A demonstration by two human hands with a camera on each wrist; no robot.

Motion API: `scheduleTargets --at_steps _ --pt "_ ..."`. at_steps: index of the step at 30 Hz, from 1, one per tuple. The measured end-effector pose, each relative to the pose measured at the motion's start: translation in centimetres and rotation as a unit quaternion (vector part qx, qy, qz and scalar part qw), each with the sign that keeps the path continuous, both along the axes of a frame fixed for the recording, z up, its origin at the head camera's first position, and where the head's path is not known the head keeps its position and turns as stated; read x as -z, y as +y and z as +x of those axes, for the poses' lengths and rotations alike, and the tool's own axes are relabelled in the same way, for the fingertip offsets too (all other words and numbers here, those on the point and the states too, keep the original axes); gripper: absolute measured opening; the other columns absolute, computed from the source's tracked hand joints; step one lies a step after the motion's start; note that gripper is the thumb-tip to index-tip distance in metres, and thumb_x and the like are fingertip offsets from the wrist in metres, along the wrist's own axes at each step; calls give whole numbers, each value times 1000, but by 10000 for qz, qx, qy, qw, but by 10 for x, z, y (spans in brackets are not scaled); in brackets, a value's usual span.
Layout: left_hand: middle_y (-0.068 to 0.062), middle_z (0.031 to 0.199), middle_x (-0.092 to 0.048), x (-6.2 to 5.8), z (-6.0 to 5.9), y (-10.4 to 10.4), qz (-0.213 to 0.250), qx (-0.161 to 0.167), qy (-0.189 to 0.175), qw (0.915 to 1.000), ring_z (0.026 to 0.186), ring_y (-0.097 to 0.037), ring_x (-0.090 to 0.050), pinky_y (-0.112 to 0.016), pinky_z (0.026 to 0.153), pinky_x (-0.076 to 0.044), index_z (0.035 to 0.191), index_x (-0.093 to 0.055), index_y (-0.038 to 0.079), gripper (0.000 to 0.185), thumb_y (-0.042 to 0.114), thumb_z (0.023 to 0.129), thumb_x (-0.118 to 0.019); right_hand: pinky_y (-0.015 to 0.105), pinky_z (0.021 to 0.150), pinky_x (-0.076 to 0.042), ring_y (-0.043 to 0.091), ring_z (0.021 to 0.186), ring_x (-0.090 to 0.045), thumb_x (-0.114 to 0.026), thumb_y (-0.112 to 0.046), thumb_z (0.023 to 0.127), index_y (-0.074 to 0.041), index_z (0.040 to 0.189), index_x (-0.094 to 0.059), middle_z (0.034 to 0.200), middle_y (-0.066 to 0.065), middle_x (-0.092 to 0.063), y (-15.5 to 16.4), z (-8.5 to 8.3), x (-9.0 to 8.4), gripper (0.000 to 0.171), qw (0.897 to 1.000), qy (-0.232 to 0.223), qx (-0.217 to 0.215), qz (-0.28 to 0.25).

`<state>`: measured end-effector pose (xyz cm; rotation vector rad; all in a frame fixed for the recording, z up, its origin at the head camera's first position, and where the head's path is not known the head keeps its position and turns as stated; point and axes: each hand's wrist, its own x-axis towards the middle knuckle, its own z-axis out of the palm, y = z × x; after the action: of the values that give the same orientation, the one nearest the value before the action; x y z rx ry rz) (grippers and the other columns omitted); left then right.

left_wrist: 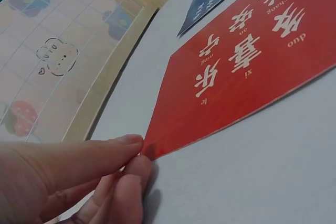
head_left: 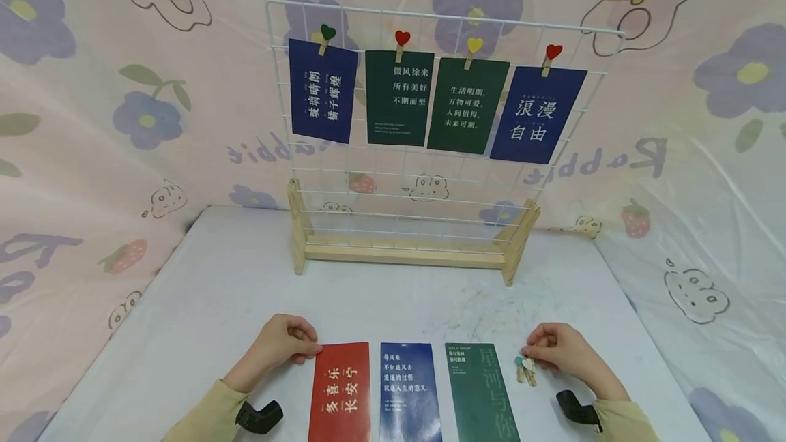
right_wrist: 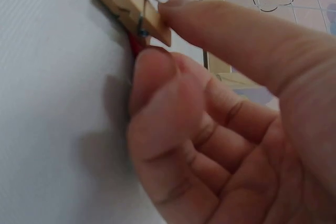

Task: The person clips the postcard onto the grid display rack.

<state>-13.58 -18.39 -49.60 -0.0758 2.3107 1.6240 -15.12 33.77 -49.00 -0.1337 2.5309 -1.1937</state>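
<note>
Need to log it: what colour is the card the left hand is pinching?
Red with white lettering; the left hand pinches the red card at its corner, clearest in the left wrist view.

The head view looks forward and down over the surface (head_left: 202,292); each wrist view sits close and low beside its fingers, sharing the red card (left_wrist: 247,72) and wooden clips (right_wrist: 134,6) with it

Behind a white wire grid rack (head_left: 430,176) on wooden feet: pink cloth backdrop (head_left: 92,121) printed with purple flowers, rabbits and strawberries; beneath it, white scuffed tabletop (head_left: 209,292), evenly lit.
</note>
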Motion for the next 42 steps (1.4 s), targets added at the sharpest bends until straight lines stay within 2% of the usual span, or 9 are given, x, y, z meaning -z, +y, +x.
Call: scheduleTargets --at_steps 4,10,19,24,29,32,38,42 --pt "-5 69 -61 -1 1 -1 -60 -91 -67 9999 58 -14 -61 -30 54 -55 90 -68 -4 26 6 71 -84 30 45 -49 17 52 -53 -75 -23 83 -1 89 -61 63 5 -58 0 0 0 27 10000 -41 43 -5" --pt "-3 65 -59 -2 3 1 -372 -135 -20 9992 51 -11 -51 -26 48 -48 87 -70 0 30 10 66 -88 32 48 -51 18 55 -55 -74 -22 84 0 90 -61 65 5 -59 0 3 0 26 9998 -178 92 -67" --pt "-1 60 -58 4 5 5 -965 -188 637 9931 44 -12 -49 -26 43 -43 77 -70 5 27 14 61 -91 32 47 -52 17 53 -55 -74 -25 84 -1 89 -62 64 6 -59 0 4 1 28 9997 -168 142 -92" --pt "0 57 -56 5 5 8 -1182 -178 752 9900 42 -11 -48 -24 42 -41 73 -69 7 25 12 62 -90 31 49 -52 17 55 -57 -76 -24 83 -1 86 -63 63 5 -60 -1 6 -1 27 9993 -212 290 97" --pt "-1 58 -54 4 5 10 -1056 -128 814 9910 43 -11 -48 -24 41 -40 71 -67 6 23 8 64 -89 32 52 -54 19 59 -59 -75 -21 84 1 87 -64 67 6 -63 1 7 -5 25 9993 -229 281 44" --pt "-1 61 -55 3 5 9 -892 -110 854 9923 46 -12 -49 -25 42 -43 73 -67 4 22 6 64 -88 32 53 -54 20 63 -60 -72 -18 87 6 94 -65 72 7 -65 4 5 -7 26 9995 -237 151 -163" --pt "-3 70 -63 2 1 1 -570 -128 818 9949 61 -15 -59 -26 53 -49 80 -69 1 23 6 66 -86 30 58 -53 17 67 -59 -62 -19 94 8 117 -63 84 12 -66 11 -7 -6 35 9979 -144 -209 -593" --pt "-4 75 -66 1 -2 -4 -445 -49 641 9969 67 -15 -61 -27 58 -51 84 -68 0 24 8 69 -85 28 57 -51 15 67 -57 -60 -19 96 7 116 -63 87 13 -65 13 -13 -4 34 9965 -136 -324 -760"
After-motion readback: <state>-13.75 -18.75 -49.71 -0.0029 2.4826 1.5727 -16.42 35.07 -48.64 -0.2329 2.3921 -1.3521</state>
